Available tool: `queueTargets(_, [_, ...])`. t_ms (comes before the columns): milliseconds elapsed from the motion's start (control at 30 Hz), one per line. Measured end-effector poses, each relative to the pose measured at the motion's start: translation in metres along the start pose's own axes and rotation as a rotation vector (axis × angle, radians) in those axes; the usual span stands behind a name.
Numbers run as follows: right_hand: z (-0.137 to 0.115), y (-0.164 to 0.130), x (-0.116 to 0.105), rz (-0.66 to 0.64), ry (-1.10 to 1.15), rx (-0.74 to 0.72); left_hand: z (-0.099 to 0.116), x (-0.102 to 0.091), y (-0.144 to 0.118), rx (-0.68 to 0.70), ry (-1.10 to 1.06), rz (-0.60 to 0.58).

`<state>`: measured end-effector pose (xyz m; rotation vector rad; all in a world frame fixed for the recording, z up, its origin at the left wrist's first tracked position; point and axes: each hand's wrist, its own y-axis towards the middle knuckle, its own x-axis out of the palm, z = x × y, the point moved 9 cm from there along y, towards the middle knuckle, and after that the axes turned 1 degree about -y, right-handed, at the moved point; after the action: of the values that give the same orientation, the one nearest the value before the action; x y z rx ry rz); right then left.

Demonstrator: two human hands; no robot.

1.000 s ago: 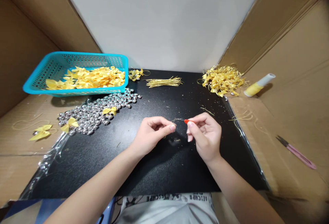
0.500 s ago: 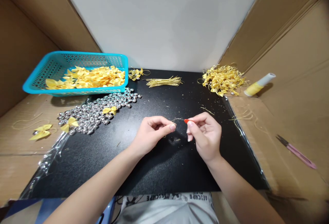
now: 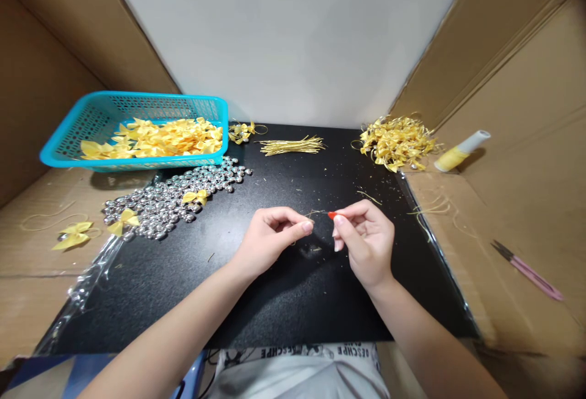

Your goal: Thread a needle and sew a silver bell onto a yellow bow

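Tool with a red handle, gripped between thumb and forefinger of the right hand, above the middle of the worktop. Long axis roughly crosswise, with a thin shaft pointing from the red end toward the left hand. At the left fingertips, a fine gold cord, pinched by thumb and forefinger, right by the far end of the shaft; too small to tell whether hooked through or only touching. Fingers of both hands closed, with a narrow gap between, bridged by shaft and cord at nearly one level. Handle nearer the right hand, cord nearer the left. Farther back, well apart from both, a bundle of gold cords, also lying crosswise.
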<state>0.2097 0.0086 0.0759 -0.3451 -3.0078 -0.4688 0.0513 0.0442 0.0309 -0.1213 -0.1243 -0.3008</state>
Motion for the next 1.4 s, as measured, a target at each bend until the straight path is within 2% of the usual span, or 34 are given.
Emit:
queueTargets(267, [0.001, -0.001, 0.003, -0.014, 0.026, 0.012, 0.000, 0.000, 0.000, 0.009, 0.034, 0.006])
queueTargets(467, [0.008, -0.004, 0.013, -0.069, 0.062, 0.057, 0.006, 0.006, -0.002, 0.062, 0.148, -0.046])
queueTargets(633, [0.019, -0.003, 0.015, -0.083, 0.092, 0.149, 0.016, 0.005, -0.002, 0.140, 0.257, -0.007])
queueTargets(867, [0.028, 0.000, 0.013, -0.094, 0.075, 0.226, 0.021, 0.000, -0.002, 0.162, 0.346, 0.030])
queueTargets(1233, [0.032, 0.004, 0.004, -0.047, 0.095, 0.206, 0.016, -0.022, 0.003, 0.132, 0.047, 0.115])
queueTargets(1400, [0.039, 0.005, 0.004, -0.055, 0.186, 0.278, 0.019, -0.032, 0.004, 0.132, -0.098, 0.164])
